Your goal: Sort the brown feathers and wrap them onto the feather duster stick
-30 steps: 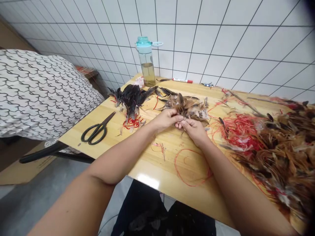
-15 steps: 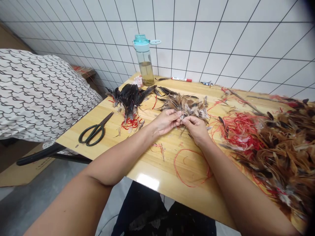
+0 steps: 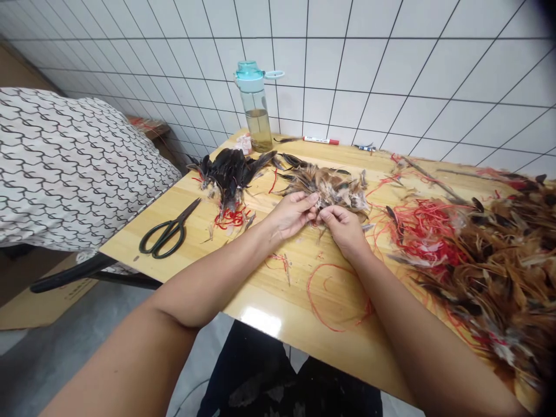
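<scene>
A bunch of brown and cream feathers (image 3: pixel 336 182) lies in the middle of the wooden table (image 3: pixel 243 289). At its near edge my left hand (image 3: pixel 295 215) is closed, thumb and forefinger pinching the pale, fluffy feather ends. My right hand (image 3: pixel 345 229) is closed in a pinch close beside it; the small piece between its fingertips looks like feather ends but is partly hidden. To the left lies a bundle of black feathers (image 3: pixel 230 174) with red string (image 3: pixel 234 216) at its base. A loop of red string (image 3: pixel 310 295) rests nearer me.
Black-handled scissors (image 3: pixel 169 231) lie at left. A water bottle (image 3: pixel 258 116) and a red-and-white marker (image 3: pixel 320 140) are by the tiled wall. At right a large heap of brown feathers (image 3: pixel 504 260) adjoins a red string tangle (image 3: pixel 430 237). Patterned cloth (image 3: pixel 78 168) bulges beyond the left edge.
My right fingertips have shifted slightly left and down along the feather ends. My left thumb has moved slightly. The rest looks the same.
</scene>
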`<state>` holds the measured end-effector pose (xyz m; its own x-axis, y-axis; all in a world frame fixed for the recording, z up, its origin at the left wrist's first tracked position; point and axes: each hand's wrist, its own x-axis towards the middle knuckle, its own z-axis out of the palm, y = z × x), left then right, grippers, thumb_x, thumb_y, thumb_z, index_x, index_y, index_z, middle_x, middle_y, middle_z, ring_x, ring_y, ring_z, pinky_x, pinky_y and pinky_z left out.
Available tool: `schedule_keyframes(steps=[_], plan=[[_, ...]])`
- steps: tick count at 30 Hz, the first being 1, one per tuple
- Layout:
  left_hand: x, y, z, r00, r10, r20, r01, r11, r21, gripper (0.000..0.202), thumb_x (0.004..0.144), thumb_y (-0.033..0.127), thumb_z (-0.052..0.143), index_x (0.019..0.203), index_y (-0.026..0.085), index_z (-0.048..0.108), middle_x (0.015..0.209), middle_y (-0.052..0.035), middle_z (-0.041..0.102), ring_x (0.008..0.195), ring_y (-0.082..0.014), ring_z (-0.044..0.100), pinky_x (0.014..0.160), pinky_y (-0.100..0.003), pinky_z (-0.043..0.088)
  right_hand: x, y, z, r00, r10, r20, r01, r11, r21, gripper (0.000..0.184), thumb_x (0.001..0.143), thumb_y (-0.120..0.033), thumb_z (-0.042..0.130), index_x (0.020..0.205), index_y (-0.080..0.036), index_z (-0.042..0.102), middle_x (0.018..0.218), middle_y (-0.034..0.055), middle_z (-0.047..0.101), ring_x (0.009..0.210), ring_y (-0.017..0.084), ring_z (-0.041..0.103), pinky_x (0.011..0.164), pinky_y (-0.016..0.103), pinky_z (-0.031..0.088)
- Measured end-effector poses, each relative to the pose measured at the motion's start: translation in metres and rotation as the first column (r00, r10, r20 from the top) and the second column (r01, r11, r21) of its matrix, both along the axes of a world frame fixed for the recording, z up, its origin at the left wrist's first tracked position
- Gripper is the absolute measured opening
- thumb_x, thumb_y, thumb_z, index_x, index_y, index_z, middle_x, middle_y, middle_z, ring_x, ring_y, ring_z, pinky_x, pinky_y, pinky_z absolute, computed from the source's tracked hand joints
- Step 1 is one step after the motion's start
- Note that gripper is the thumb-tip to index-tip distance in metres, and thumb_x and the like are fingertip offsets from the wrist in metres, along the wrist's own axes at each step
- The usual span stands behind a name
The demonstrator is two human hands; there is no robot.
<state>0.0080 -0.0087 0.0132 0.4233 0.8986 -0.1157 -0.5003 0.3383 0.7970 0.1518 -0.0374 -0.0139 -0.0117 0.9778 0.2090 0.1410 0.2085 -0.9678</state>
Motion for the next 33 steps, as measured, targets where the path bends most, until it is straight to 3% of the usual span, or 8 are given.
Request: schedule_keyframes(steps=[11,24,27,29,33], plan=[[0.004,-0.002,0.0,0.999,-0.038,0.011,0.038,0.998,-0.043,0.027,0.079,0.017,0.076,0.064,0.009,0.056,0.056,0.0002,0.056,0.051,-0.0048,0.052,0.052,-0.015,0.042,0.002,0.0,-0.001,0.999,-0.025,0.029,0.024,1.0,0.016,0.025,0.079,-0.043,0.063,0.072,-0.019,0.066,0.073,0.0023,0.068,0.071,0.015,0.059,0.073,0.029,0.046],[0.001,-0.001,-0.002,0.998,-0.039,-0.05,0.04,0.999,0.027,0.03,0.073,0.022,0.083,0.064,0.009,0.057,0.055,0.0013,0.056,0.05,-0.0043,0.049,0.052,-0.017,0.041,0.001,-0.001,0.0,0.988,-0.018,0.153,0.013,0.999,0.037,0.027,0.081,-0.043,0.059,0.067,-0.021,0.06,0.07,0.0016,0.063,0.07,0.016,0.055,0.069,0.029,0.042],[-0.004,0.004,-0.002,0.996,0.002,-0.087,0.008,0.994,0.11,0.038,0.065,0.029,0.088,0.06,0.01,0.055,0.053,0.0022,0.054,0.048,-0.0045,0.047,0.05,-0.018,0.038,0.003,0.0,0.002,0.996,0.047,0.076,-0.048,0.999,0.007,0.031,0.082,-0.048,0.061,0.073,-0.019,0.067,0.074,0.0025,0.067,0.073,0.016,0.057,0.073,0.03,0.044],[-0.007,0.007,-0.003,0.991,0.051,-0.12,-0.032,0.987,0.156,0.041,0.059,0.031,0.091,0.06,0.011,0.056,0.053,0.0026,0.055,0.048,-0.0042,0.046,0.049,-0.018,0.035,0.004,0.001,0.003,0.999,0.022,-0.023,-0.023,1.0,-0.021,0.034,0.078,-0.052,0.066,0.078,-0.019,0.07,0.077,0.0025,0.068,0.074,0.016,0.057,0.073,0.03,0.045],[-0.007,0.007,-0.007,0.966,0.084,-0.244,-0.027,0.973,0.229,0.043,0.055,0.038,0.092,0.063,0.01,0.061,0.058,0.0013,0.059,0.055,-0.0065,0.05,0.055,-0.021,0.038,0.005,0.0,0.006,0.976,0.03,-0.215,-0.06,0.989,-0.135,0.042,0.064,-0.059,0.077,0.077,-0.019,0.069,0.064,-0.0012,0.06,0.064,0.012,0.051,0.06,0.026,0.041]])
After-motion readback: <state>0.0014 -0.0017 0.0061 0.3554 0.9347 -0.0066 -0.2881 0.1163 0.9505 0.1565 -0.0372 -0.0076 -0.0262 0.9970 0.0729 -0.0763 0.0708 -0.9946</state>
